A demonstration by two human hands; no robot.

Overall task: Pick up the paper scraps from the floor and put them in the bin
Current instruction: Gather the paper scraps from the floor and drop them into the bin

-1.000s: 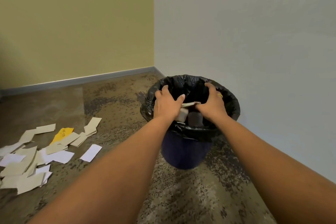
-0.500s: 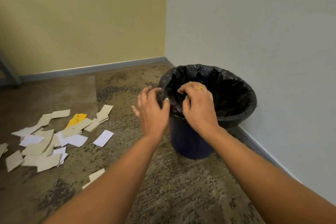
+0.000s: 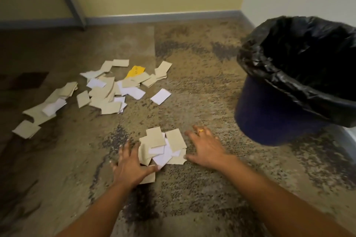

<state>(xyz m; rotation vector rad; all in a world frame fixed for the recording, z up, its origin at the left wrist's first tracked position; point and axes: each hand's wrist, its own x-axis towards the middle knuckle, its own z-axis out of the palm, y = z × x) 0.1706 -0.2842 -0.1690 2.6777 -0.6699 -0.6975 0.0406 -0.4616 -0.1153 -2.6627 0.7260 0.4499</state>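
- Nearest, the left hand [image 3: 131, 167] lies flat on the floor [image 3: 192, 204] with its fingers spread. Its palm and thumb press on the near edge of a small pile [image 3: 163, 146] of tan and white scraps, and nothing is gripped.
- The right hand [image 3: 206, 148], which wears a ring [image 3: 201, 131], is also spread flat on the floor. It sits on the other side of that pile, with the thumb touching the pile's edge, and it holds nothing.
- My judgement: with the two hands on either side of the small pile, the step in hand is scooping it together. No scrap in it has been lifted yet.
- To the right and a little further off stands the bin [image 3: 269, 117], dark blue and lined with a black bag [image 3: 269, 67] folded over its rim. It is near the right hand but apart from it.
- The inside of the bin looks only black, so I cannot tell what it holds, if anything.
- Beyond the hands, a single white scrap [image 3: 160, 96] lies alone on the floor.
- Further left is the big heap [image 3: 107, 90] of overlapping scraps, with a yellow scrap [image 3: 135, 71] at its far edge. A trail of more scraps [image 3: 44, 109] runs out to the left.
- My judgement: most of the job is still to do, and it will likely take several more handfuls.
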